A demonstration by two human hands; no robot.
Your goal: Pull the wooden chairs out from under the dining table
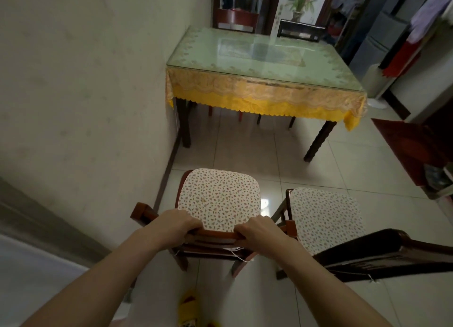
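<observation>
Both hands are clenched over the top rail of the reddish wooden chair (215, 233) at lower centre of the frame, the left hand (175, 225) toward the rail's left end and the right hand (258, 231) toward its right, a spread grip that judged from the pose keeps the chair square while it is drawn. That chair, with its floral cushion (218, 199), stands on the tiled floor (245, 150) well apart from the bench (264, 57) in the upper centre, just beside a second, darker chair (382, 250) at lower right, also clear of the bench. Two further chairs (236, 20) remain at the bench's far side in the upper frame, so the task appears part done.
</observation>
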